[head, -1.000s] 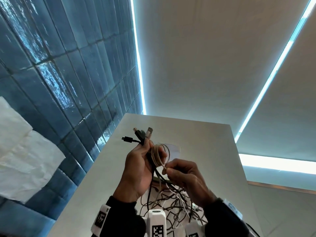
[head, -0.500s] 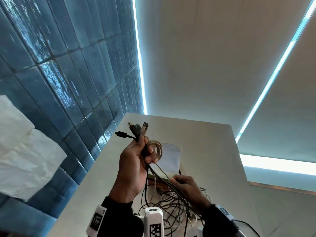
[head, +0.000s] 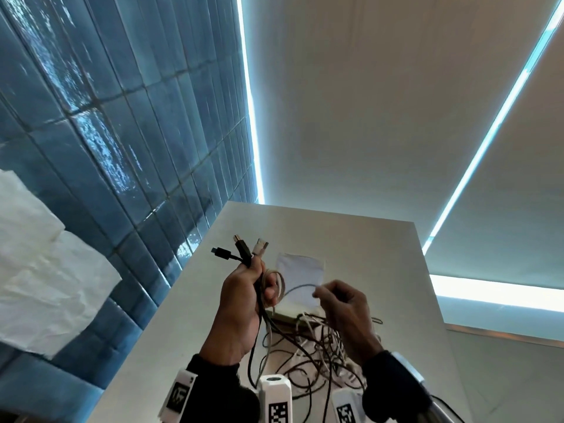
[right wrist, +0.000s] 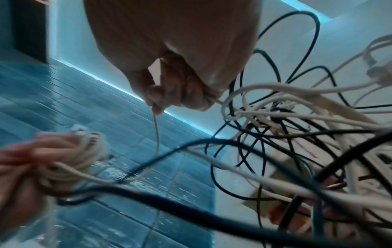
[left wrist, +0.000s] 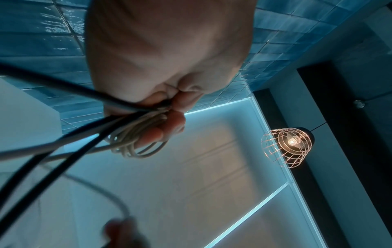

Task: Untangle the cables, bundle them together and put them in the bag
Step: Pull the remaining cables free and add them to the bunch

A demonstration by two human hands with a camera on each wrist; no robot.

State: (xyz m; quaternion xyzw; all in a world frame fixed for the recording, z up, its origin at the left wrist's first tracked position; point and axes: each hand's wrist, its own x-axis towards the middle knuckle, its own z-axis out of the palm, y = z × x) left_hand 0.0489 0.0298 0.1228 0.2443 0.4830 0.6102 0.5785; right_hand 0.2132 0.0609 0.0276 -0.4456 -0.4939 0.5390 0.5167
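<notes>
Beige thin cable [head: 300, 287] now stretches from the coil in the clenched left hand [head: 244, 303] to the raised right hand [head: 341, 303], pinching it alongside; winding continues above the black-and-white cable tangle [head: 311, 355] below both.

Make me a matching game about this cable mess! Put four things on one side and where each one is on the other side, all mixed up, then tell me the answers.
Things:
1. cable plugs
2. beige cable coil
3. thin beige strand
4. tangled cable pile

Places:
A. lying on the table below the hands
B. sticking up above the left hand
C. pinched in the right hand
D. looped around the left hand's fingers

Pairs: 1-B, 2-D, 3-C, 4-A
</notes>
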